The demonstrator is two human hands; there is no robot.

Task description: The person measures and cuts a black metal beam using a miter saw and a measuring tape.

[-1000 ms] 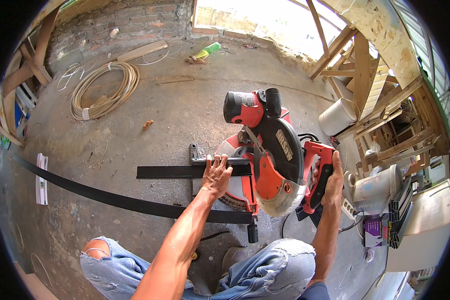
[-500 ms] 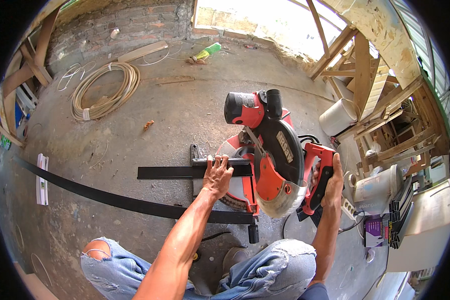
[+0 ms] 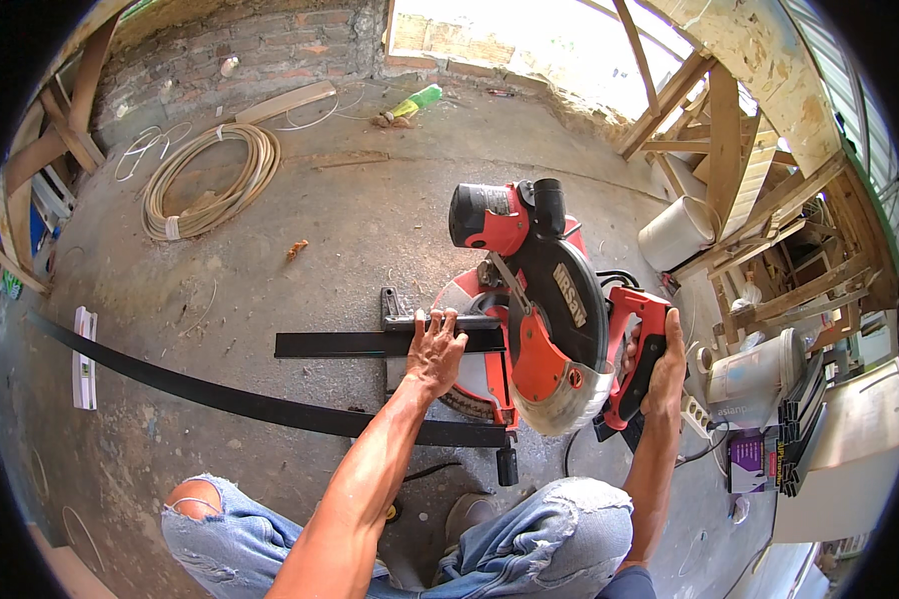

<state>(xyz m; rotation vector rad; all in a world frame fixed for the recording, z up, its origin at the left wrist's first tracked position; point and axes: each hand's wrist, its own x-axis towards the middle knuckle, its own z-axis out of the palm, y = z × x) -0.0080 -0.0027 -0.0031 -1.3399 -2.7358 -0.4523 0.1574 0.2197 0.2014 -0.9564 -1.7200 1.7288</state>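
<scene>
A red and black miter saw [image 3: 559, 270] stands on the concrete floor in front of me, its round blade guard raised above the base. My right hand [image 3: 662, 369] is wrapped round the red and black saw handle [image 3: 637, 339]. My left hand [image 3: 436, 354] presses a short black metal bar [image 3: 340, 344] against the saw's fence, fingers reaching over the fence. The bar's right end lies beside the blade guard; its left end sticks out past the base. Closer to me, a long black strip [image 3: 240, 401] runs from the saw's front edge far to the left, passing under my left forearm.
A white spirit level [image 3: 85, 357] touches the long strip at left. Behind lie a coiled beige hose [image 3: 262, 188] and a green bottle [image 3: 422, 100]. At right are white buckets [image 3: 677, 234], a power strip [image 3: 696, 414], a purple box [image 3: 747, 463] and stacked timber [image 3: 804, 255].
</scene>
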